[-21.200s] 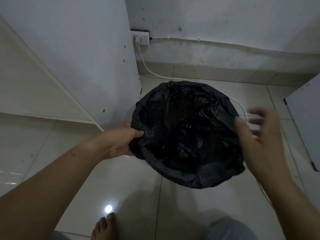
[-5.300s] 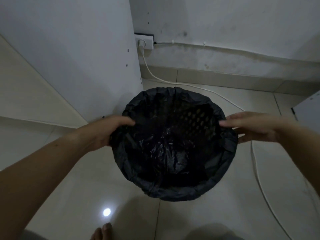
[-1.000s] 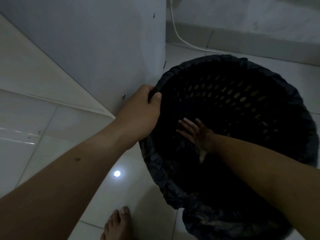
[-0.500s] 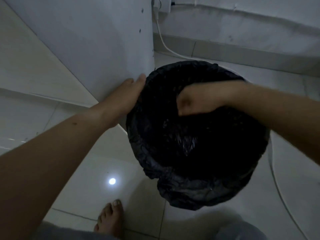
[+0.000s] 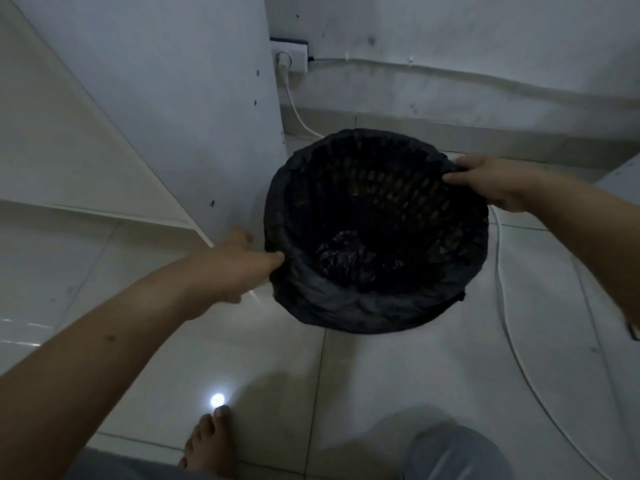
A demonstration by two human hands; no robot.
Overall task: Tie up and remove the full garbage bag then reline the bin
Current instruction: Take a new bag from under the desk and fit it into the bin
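Two hands, one bin, one black liner. Bin at frame centre on floor, liner over its rim; left hand pinches liner at left edge, right hand grips upper-right rim.

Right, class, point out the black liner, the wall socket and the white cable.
black liner [image 5: 346,306]: head view, on its folded-over front rim.
wall socket [image 5: 298,58]: head view, on its white faceplate.
white cable [image 5: 501,289]: head view, on the stretch lying right of the liner.
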